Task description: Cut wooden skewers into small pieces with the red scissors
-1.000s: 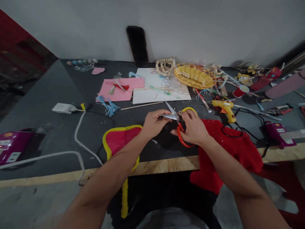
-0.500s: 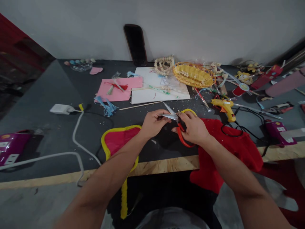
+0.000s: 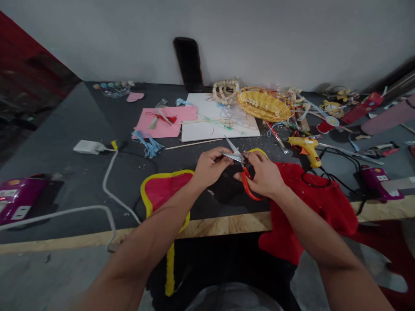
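In the head view, my right hand [image 3: 266, 175] grips a pair of scissors [image 3: 247, 186] with one red and one yellow handle loop. The blades stand apart, tips toward the left and the far side. My left hand [image 3: 208, 169] is closed in a pinch by the lower blade, which its fingertips touch or nearly touch. Whatever the pinch holds is too small to make out. Below my left forearm lies a red panel with yellow edging [image 3: 165, 188], partly hidden. Beneath my right wrist is a red cloth [image 3: 301, 203].
Behind my hands are a white board [image 3: 194, 129], pink sheet [image 3: 142, 123], blue tassels [image 3: 149, 146], a thin stick [image 3: 191, 144] and a yellow wicker basket [image 3: 269, 106]. At right sits a yellow glue gun [image 3: 309, 151] with a black cord. A white cable [image 3: 108, 185] crosses the left side.
The view has shifted slightly, so the tabletop things appear a little to the right. My hands and the scissors keep nearly the same pose, blades still apart.
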`<action>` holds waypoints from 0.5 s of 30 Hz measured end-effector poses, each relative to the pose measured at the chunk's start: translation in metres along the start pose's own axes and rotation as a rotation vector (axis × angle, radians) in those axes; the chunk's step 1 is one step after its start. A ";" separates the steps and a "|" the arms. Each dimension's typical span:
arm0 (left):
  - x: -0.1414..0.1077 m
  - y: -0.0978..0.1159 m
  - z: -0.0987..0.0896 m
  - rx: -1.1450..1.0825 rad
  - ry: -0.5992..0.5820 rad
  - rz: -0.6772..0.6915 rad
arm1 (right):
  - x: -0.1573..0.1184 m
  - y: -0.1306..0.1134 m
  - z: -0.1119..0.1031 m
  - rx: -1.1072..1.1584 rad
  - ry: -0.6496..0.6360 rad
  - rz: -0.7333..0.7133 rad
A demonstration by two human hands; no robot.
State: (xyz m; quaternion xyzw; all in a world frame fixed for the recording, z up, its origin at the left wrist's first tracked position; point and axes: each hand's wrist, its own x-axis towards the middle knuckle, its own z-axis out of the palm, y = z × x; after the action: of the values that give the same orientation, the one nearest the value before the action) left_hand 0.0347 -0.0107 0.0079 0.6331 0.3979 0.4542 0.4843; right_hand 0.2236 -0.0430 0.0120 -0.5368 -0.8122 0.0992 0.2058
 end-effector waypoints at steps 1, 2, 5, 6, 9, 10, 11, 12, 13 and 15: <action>0.000 0.001 0.000 0.023 -0.005 0.011 | 0.000 0.000 0.000 -0.010 0.011 -0.016; 0.000 0.001 -0.001 0.048 -0.007 0.022 | 0.001 0.001 0.000 -0.020 0.018 -0.033; 0.000 0.003 -0.002 0.106 0.002 0.040 | 0.001 0.003 0.000 -0.036 0.020 -0.067; 0.000 0.003 -0.002 0.111 0.009 0.038 | 0.001 0.004 0.000 -0.033 0.018 -0.070; 0.001 0.002 -0.003 0.086 0.018 0.014 | 0.001 0.005 0.001 -0.008 0.015 -0.069; 0.001 0.001 -0.002 0.069 0.020 0.001 | 0.001 0.006 0.001 -0.001 0.011 -0.065; 0.002 -0.001 -0.002 0.048 0.020 -0.012 | 0.001 0.006 0.001 0.003 0.005 -0.059; 0.002 -0.002 -0.002 0.027 0.023 -0.024 | 0.001 0.006 0.001 0.006 -0.003 -0.053; 0.002 -0.004 -0.002 0.007 0.029 -0.034 | 0.001 0.006 0.001 0.008 -0.010 -0.046; 0.002 -0.006 -0.002 -0.019 0.037 -0.050 | 0.002 0.006 0.001 0.011 -0.017 -0.035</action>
State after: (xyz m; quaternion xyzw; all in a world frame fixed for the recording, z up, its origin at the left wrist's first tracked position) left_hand 0.0333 -0.0074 0.0028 0.6100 0.4182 0.4571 0.4941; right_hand 0.2280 -0.0389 0.0093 -0.5205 -0.8226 0.1046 0.2035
